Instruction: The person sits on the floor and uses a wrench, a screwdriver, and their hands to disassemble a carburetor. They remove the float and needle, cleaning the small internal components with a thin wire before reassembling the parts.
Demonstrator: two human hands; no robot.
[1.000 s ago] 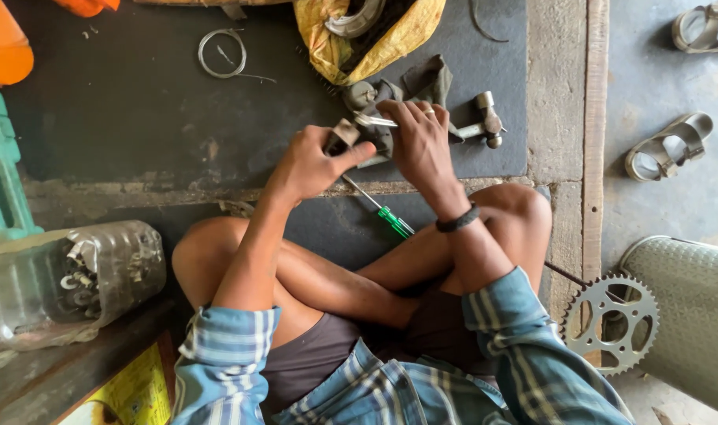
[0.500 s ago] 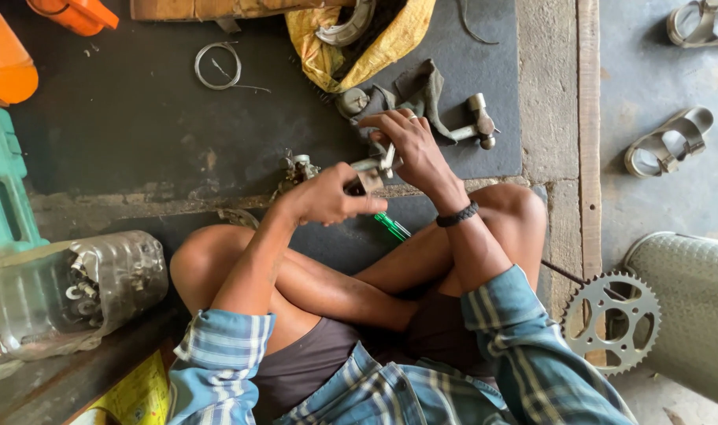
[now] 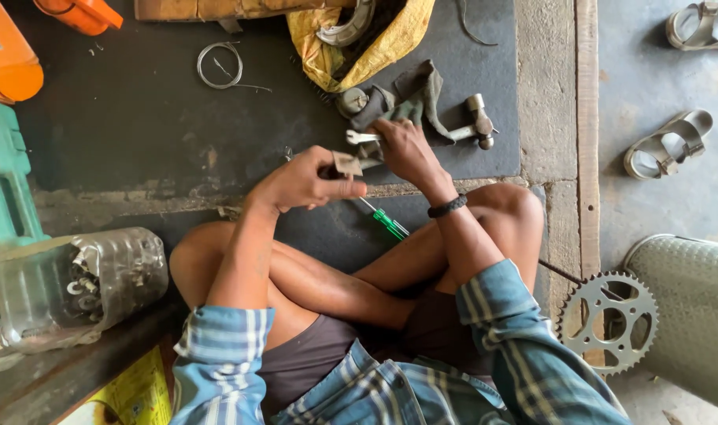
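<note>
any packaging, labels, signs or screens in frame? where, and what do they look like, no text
Clear crumpled plastic container: left edge, on its side, small metal parts inside.
Yellow plastic bag: top centre on the dark mat, open, curved metal part inside.
Yellow printed sheet: bottom left, partly hidden.
No signs or screens.

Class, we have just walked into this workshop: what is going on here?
A person sits cross-legged on the floor at a dark mat. The left hand holds a small flat metal piece. The right hand reaches to a spanner beside a grey rag and a hammer. A green-handled screwdriver lies by the legs, a chain sprocket to the right.
</note>
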